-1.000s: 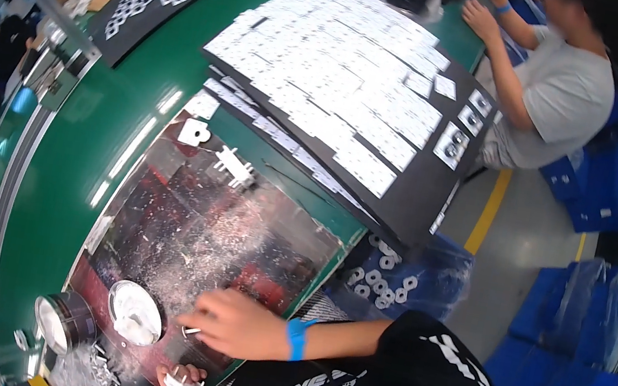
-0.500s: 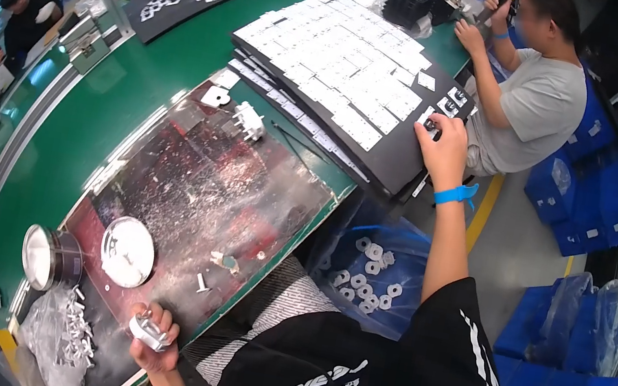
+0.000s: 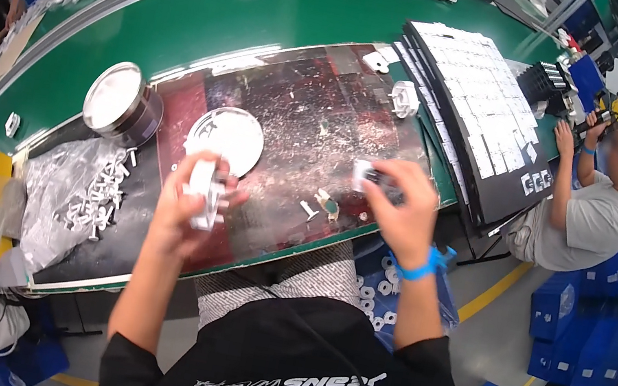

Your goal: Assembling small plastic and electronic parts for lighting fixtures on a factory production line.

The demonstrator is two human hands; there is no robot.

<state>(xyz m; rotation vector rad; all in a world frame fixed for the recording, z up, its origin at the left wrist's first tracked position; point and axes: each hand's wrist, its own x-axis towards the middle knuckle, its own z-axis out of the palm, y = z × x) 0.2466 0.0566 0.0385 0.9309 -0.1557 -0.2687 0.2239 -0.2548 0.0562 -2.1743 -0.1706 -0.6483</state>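
My left hand (image 3: 186, 209) is raised over the near edge of the work mat and grips a small white plastic part (image 3: 203, 189). My right hand (image 3: 398, 205), with a blue wristband (image 3: 418, 267), holds a small black-and-white part (image 3: 371, 177) above the mat's right side. Below the hands lies the dark, scratched work mat (image 3: 313, 123) with a white round lid (image 3: 225, 138) on it. Two small loose parts (image 3: 321, 205) lie on the mat between my hands.
A round metal tin (image 3: 120, 103) stands left of the lid. A clear bag of white parts (image 3: 81, 194) lies at the left. Black trays of white parts (image 3: 482, 112) sit at the right, beside a seated person (image 3: 590, 214). A blue bin of parts (image 3: 379, 288) is under the bench.
My right hand came back from the black tray at the right with a small part. My left hand rose from the bag with a white part. The view swung left.
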